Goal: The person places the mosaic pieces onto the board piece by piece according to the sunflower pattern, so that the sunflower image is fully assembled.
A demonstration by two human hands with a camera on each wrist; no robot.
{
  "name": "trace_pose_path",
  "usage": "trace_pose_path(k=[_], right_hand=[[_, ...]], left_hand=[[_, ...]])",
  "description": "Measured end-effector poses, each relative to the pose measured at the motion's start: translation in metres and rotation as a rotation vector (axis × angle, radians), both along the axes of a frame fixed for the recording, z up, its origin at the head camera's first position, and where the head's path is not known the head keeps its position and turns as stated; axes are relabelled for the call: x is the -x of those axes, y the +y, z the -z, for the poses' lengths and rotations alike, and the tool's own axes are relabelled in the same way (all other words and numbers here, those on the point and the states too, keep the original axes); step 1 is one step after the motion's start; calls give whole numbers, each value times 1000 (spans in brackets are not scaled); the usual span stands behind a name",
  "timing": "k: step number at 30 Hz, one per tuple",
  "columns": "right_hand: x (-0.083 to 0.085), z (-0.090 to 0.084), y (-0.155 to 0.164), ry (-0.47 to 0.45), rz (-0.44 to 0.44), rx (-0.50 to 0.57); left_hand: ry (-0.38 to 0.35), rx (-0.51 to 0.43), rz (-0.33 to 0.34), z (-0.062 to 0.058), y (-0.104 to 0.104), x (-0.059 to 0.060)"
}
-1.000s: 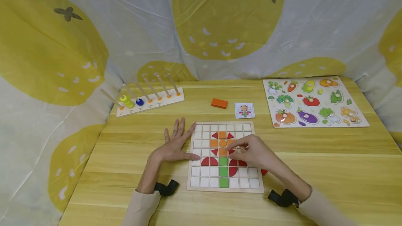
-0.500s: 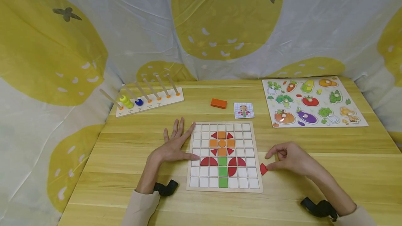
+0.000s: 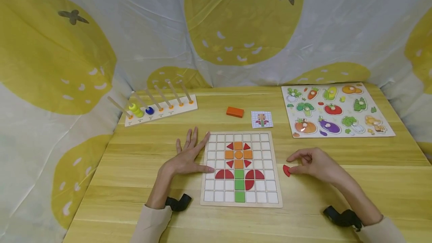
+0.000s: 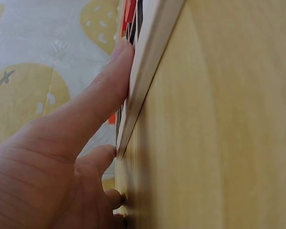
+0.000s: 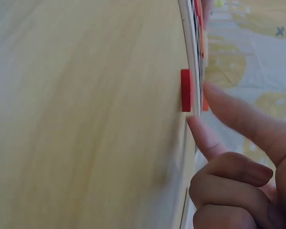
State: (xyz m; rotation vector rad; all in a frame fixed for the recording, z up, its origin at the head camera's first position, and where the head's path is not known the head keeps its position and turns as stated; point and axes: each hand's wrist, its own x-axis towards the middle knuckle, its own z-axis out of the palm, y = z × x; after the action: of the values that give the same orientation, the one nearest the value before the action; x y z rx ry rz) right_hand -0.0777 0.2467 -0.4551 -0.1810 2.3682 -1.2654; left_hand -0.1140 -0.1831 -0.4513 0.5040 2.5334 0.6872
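A wooden grid board [image 3: 219, 197] lies in the middle of the table. Orange, red and green pieces on it form a flower shape with a green stem [image 3: 239, 185]. My left hand [image 3: 183, 160] lies spread along the board's left side, its index fingertip at the far corner and its thumb on the edge. To the right of the board, a loose red quarter-circle piece [image 3: 286, 170] rests on the table. My right hand [image 3: 314, 164] touches that piece with the thumb, while the index finger stands apart from it. In the right wrist view the red piece [image 5: 186, 90] sits beside the fingertips.
Behind the board are an orange block [image 3: 234, 112] and a small picture card [image 3: 261, 119] showing a flower. A vegetable knob puzzle [image 3: 337, 123] lies at the back right. At the back left stands a peg rack [image 3: 162, 111] with yellow and blue beads.
My right hand has gone from over the board to the table at its right. The loose red piece has shifted slightly away from me and turned. My left hand has stayed put.
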Motion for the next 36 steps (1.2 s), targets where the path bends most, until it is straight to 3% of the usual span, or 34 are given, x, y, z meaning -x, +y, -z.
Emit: trace_pose_path(k=[6, 17, 24, 27, 36], right_hand=[[-1, 2, -5, -7, -43, 36], [-2, -1, -4, 20, 5, -71], [-3, -9, -12, 156, 20, -125], [-5, -15, -27, 179, 29, -68], [-16, -24, -112, 62, -71, 14]], left_hand=[[2, 5, 1, 1, 0, 1], [6, 2, 1, 1, -1, -1], [5, 2, -3, 1, -2, 0], [6, 0, -4, 1, -2, 0], [13, 9, 4, 0, 0, 0]])
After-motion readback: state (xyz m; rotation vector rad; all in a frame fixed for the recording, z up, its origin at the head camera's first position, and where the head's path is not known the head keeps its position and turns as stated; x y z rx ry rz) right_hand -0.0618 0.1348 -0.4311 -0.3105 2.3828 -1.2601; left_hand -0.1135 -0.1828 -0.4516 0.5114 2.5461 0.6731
